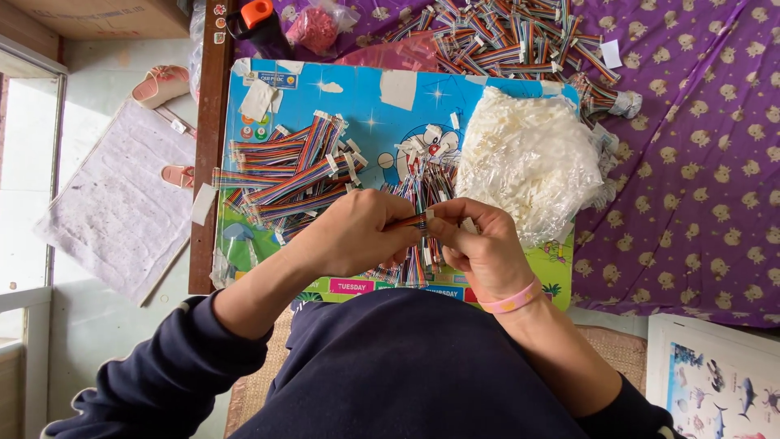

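Ribbon cable (413,220), a short rainbow-striped length, lies pinched between the two hands just above the person's lap; the left hand (357,232) closes thumb and forefinger on its near end, the right hand (483,248) closes its fingertips on the far end, where a small white connector (429,215) sits at the tips; whether that piece is fully seated on the wires cannot be told, for the fingers cover the joint.

To do this step well, I judge, the grip of the left fingers should stay close behind the cable's end, so the flat strip does not buckle; the right fingers ought to press the white piece squarely, not at a tilt, with even force across the width; a skewed push would likely bend the outer wires.

Just beyond the fingertips lies a loose heap of cables (418,183), within easy reach; further beyond the left knuckles a fanned pile of finished bundles (292,171) rests on the blue cartoon board (382,110); just beyond the right fingers a clear bag of white connectors (528,158) bulges, touching the board's edge; more bundles (512,36) lie well past it on the purple cloth (699,146); a pink band (510,302) circles the right wrist.
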